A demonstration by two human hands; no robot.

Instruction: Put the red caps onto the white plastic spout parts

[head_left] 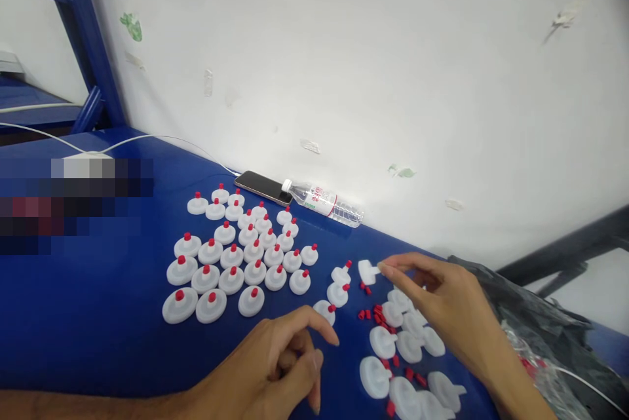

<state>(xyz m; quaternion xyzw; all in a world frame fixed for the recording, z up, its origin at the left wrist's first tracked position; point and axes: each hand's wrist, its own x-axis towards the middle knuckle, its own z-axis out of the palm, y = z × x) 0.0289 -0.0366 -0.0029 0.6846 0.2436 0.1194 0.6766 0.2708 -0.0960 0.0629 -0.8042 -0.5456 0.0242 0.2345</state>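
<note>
My right hand (442,299) pinches a white plastic disc (367,271) by its stub, holding it just above the blue table (98,315). Below that hand lie several bare white discs (407,341) and small loose red caps (378,312). My left hand (280,361) rests on the table with fingers curled; its index finger reaches toward a capped disc (325,310). I cannot make out anything in its curled fingers. To the left, several white discs with red caps (236,256) stand in rows.
A phone (263,187) and a lying water bottle (324,202) sit against the white wall (368,66). A white cable (147,138) runs along the table's back. A dark plastic bag (540,328) lies at the right. Blue shelving frame (78,33) stands at the far left.
</note>
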